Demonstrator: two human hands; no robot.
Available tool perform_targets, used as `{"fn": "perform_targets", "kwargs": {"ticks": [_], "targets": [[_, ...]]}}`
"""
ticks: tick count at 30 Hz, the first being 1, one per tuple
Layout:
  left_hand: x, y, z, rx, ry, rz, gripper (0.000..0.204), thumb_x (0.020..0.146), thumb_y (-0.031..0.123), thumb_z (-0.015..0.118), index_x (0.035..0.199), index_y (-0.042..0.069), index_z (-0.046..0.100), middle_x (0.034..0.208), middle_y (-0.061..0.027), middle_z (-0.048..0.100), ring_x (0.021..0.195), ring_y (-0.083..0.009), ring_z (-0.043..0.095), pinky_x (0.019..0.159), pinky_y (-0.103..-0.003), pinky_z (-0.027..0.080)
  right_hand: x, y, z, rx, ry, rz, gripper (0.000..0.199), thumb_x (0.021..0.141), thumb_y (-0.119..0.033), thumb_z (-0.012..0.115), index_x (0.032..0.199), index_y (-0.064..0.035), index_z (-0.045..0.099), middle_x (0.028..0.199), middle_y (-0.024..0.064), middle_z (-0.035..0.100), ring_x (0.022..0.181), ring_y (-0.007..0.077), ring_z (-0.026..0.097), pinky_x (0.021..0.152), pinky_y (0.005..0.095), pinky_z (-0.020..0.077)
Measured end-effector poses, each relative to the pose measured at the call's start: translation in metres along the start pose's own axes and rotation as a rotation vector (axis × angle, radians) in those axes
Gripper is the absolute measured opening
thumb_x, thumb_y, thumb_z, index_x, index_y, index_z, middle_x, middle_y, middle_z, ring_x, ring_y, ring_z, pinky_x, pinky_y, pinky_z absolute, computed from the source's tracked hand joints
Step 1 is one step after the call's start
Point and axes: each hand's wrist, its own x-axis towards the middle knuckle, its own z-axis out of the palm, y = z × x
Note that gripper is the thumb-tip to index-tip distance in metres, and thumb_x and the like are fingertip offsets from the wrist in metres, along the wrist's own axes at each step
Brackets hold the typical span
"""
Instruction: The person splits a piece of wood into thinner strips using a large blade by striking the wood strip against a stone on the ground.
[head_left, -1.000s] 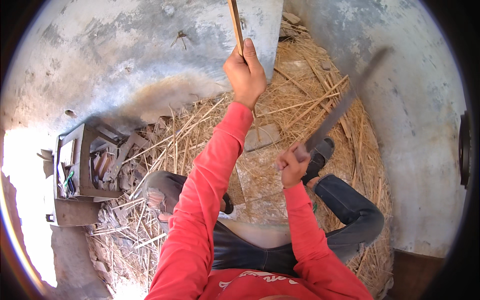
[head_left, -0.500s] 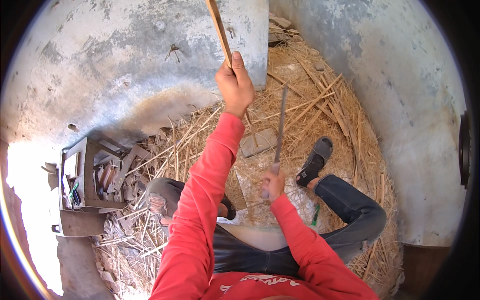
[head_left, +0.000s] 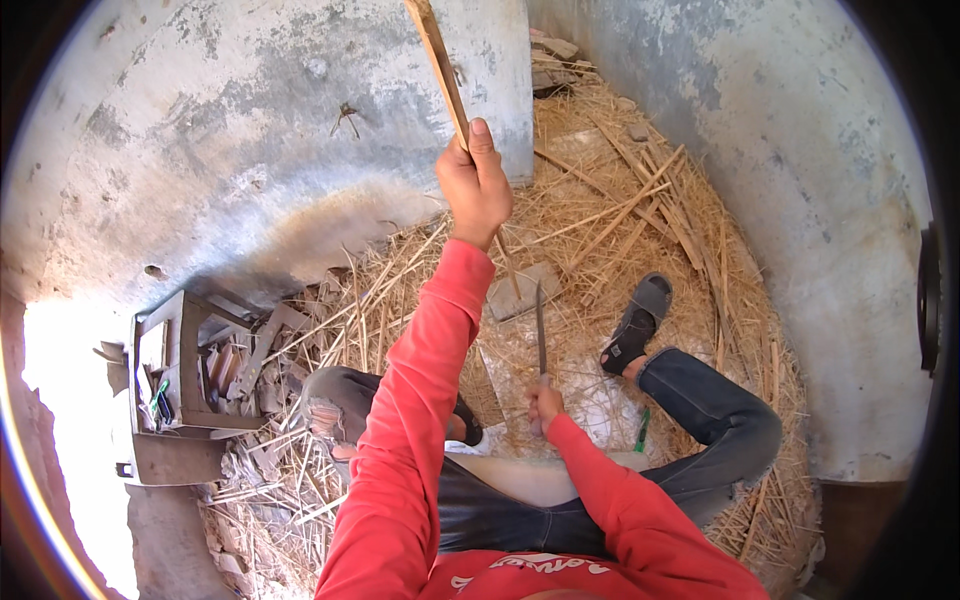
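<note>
Right hand (head_left: 545, 405) drops lower with blade (head_left: 540, 325) now upright | left hand (head_left: 478, 185) raised, fist closed on stick (head_left: 440, 60) before wall | right closed on blade handle over straw (head_left: 600, 230)

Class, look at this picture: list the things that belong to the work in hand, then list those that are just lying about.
In use:
- left hand gripping a long cane
- right hand holding a knife, blade up
- flat block under the cane's lower end

Lying about:
- straw over the floor
- metal box of tools
- green pen-like thing
- sandal, worn on the foot
</note>
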Motion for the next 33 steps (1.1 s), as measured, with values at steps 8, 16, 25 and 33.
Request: {"fn": "perform_targets", "kwargs": {"ticks": [8, 16, 25, 33], "targets": [[0.010, -0.012, -0.012, -0.009, 0.065, 0.006, 0.051, 0.107, 0.036, 0.047, 0.063, 0.012, 0.034, 0.056, 0.0063, 0.034, 0.049, -0.0026, 0.027, 0.043, -0.025, 0.021, -0.053, -0.112, 0.063, 0.258, -0.214, -0.649, 0.018, 0.082, -0.009, 0.063, 0.072, -0.0089, 0.048, 0.054, -0.0011, 0.043, 0.041, 0.0100, 0.037, 0.039, 0.0289, 0.0296], [0.005, -0.009, 0.001, 0.037, 0.068, 0.039, 0.048, 0.107, 0.035, 0.047, 0.067, 0.011, 0.036, 0.054, 0.0061, 0.033, 0.047, -0.0029, 0.027, 0.043, -0.025, 0.022, 0.010, 0.033, 0.005, -0.115, 0.011, 0.134, 0.014, 0.084, -0.010, 0.060, 0.071, -0.0048, 0.056, 0.053, 0.0019, 0.046, 0.039, 0.0132, 0.041, 0.036, 0.0305, 0.0333], [0.014, -0.015, -0.037, -0.031, 0.116, -0.007, 0.047, 0.107, 0.035, 0.046, 0.068, 0.012, 0.033, 0.053, 0.0058, 0.032, 0.046, -0.0028, 0.027, 0.042, -0.025, 0.020, -0.022, -0.046, 0.047, 0.078, -0.096, -0.467, 0.018, 0.082, -0.007, 0.063, 0.070, -0.0076, 0.050, 0.056, 0.0014, 0.047, 0.041, 0.0116, 0.042, 0.038, 0.0284, 0.0321], [0.011, -0.013, -0.031, -0.015, 0.083, 0.022, 0.047, 0.108, 0.036, 0.045, 0.068, 0.012, 0.033, 0.052, 0.0057, 0.032, 0.045, -0.0027, 0.026, 0.042, -0.025, 0.020, 0.032, 0.034, -0.006, -0.152, -0.044, 0.167, 0.013, 0.085, -0.010, 0.061, 0.074, -0.0064, 0.055, 0.055, 0.0024, 0.045, 0.042, 0.0137, 0.042, 0.038, 0.0312, 0.0339]]}}
